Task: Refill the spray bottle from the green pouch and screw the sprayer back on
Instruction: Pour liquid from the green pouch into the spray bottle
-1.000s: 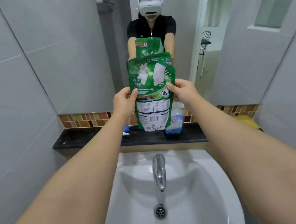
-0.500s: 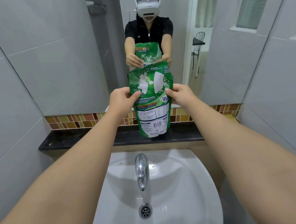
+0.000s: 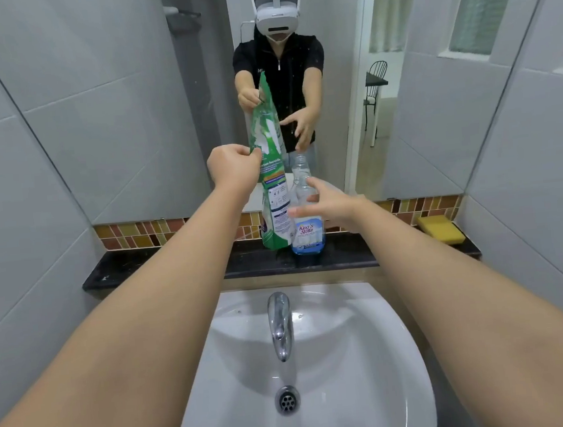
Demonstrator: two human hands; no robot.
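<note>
In front of you the white sink (image 3: 376,393) fills the lower view, its chrome tap (image 3: 280,323) pointing down toward the drain (image 3: 287,399), and behind it runs the dark ledge (image 3: 161,264) under the mirror (image 3: 416,97). Your green pouch (image 3: 274,193) hangs upright above the ledge, long axis vertical, turned nearly edge-on to you, with its bottom close to or on the ledge, just left of the bottle. Your left hand (image 3: 232,166) is curled and pinches the pouch by its left edge, high on the pouch. The spray bottle (image 3: 305,218) stands upright on the ledge just beside the pouch, neck pointing up with no sprayer on it, and blue liquid sits only in its bottom part. Your right hand (image 3: 332,203) is spread wide, fingers straight and apart, right at the bottle's middle; whether the fingertips touch it you cannot tell. A yellow sponge (image 3: 441,229) lies on the far right end of the ledge, well apart from both.
</note>
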